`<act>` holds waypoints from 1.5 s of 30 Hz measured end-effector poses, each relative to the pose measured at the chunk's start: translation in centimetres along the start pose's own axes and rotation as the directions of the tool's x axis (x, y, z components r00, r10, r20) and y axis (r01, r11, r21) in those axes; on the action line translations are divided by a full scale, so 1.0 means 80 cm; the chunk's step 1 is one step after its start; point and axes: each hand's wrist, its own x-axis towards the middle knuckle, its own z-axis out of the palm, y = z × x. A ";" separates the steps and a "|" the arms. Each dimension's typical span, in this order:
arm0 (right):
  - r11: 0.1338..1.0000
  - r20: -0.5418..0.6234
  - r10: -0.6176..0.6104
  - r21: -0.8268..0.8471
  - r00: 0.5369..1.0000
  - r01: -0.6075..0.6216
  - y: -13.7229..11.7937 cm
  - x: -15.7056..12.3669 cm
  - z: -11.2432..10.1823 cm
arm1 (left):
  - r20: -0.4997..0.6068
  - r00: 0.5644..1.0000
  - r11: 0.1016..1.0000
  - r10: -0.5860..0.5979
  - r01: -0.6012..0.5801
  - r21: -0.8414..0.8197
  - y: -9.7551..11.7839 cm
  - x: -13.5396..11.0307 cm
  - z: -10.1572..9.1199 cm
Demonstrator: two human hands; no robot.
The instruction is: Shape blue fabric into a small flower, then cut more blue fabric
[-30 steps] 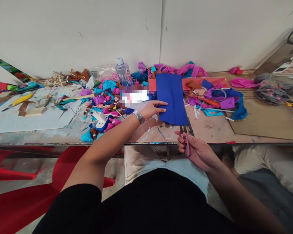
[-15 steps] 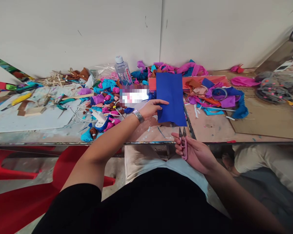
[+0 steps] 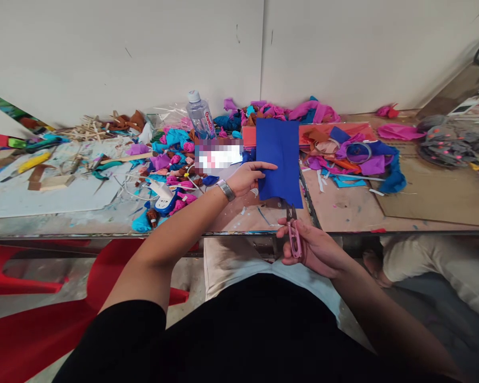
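A dark blue rectangular sheet (image 3: 278, 143), paper or cloth, is held up off the table by its left edge. My left hand (image 3: 250, 180) pinches it, index finger stretched across the front, thumb hidden behind. My right hand (image 3: 309, 244) is closed around pink-handled thread snips (image 3: 294, 239). Their blades point upward and meet the sheet's lower edge, with the tips partly out of sight behind it. The bottom edge bends slightly at that spot.
Crumpled coloured pieces (image 3: 179, 159), a water bottle (image 3: 200, 117) and a power strip (image 3: 165, 201) lie to the left. On the right are scraps with a tape roll (image 3: 358, 153) and a cardboard sheet (image 3: 435, 197). Another person's leg (image 3: 419, 260) shows beyond the right arm.
My right hand has moved slightly up and left, bringing the snips' blades from below the blue sheet to its lower edge. The blades have drawn closer together. My left hand keeps its hold.
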 end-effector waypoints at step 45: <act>0.994 -0.075 -0.111 -0.016 0.991 0.110 -0.008 0.022 0.014 | 0.068 0.998 0.998 -0.007 0.003 0.065 -0.001 -0.004 0.003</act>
